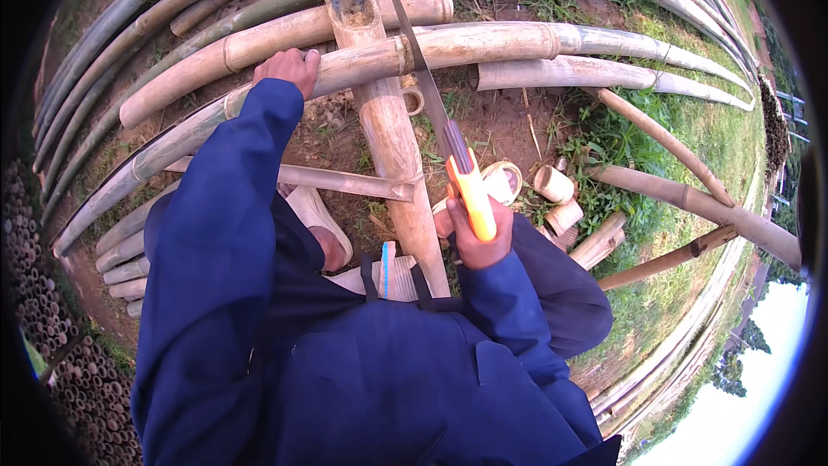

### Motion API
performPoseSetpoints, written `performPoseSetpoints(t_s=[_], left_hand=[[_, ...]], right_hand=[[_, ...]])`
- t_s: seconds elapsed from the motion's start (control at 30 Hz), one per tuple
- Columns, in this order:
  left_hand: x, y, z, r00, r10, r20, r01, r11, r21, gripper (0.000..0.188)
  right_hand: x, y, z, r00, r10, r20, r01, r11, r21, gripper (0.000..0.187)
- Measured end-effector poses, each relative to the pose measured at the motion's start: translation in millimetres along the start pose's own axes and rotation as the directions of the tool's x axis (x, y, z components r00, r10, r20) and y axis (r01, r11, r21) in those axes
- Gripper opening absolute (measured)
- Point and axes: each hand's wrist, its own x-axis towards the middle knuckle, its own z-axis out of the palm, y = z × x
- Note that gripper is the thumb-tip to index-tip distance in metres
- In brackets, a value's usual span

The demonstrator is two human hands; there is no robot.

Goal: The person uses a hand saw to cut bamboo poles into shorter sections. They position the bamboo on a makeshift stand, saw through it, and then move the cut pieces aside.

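My right hand (483,237) is closed around the orange-yellow handle of a hand saw (433,99). Its long blade points away from me and lies across a long bamboo pole (492,43), near a node. To the left of the blade, my left hand (291,69) grips that same pole, fingers curled over its far side. The pole crosses on top of a thick bamboo beam (392,134), which runs from between my legs to a notched far end. Whether the blade has cut into the pole, I cannot tell.
Several long bamboo poles (207,13) lie beyond my hands. Short cut pieces (554,183) sit on the ground right of my right hand. A bamboo frame (690,198) stands at the right. At the left is a stack of bamboo ends (78,380).
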Motion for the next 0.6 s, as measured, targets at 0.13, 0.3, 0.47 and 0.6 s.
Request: performPoseSetpoints(t_s=[0.13, 0.3, 0.47, 0.6], left_hand=[[6.1, -1.6, -8.1, 0.999, 0.038, 0.004, -0.038, 0.999, 0.012, 0.059], [7.1, -24.6, 11.8, 0.993, 0.083, -0.089, -0.085, 0.996, -0.02, 0.058], [-3.4, -2.2, -1.9, 0.999, -0.023, -0.037, 0.024, 0.999, 0.021, 0.059], [1.7, 0.6, -1.0, 0.999, 0.032, -0.042, -0.033, 0.999, -0.005, 0.06]], right_hand=[[76.1, -5.6, 37.3, 0.979, -0.193, -0.071, 0.196, 0.98, 0.043, 0.017], [-26.5, 3.1, -6.8, 0.998, -0.053, 0.045, 0.054, 0.998, -0.026, 0.013], [-97.8, -22.1, -32.6, 0.999, -0.03, 0.033, 0.035, 0.989, -0.145, 0.034], [46.9, 3.8, 24.2, 0.991, -0.114, -0.067, 0.115, 0.993, 0.016, 0.018]])
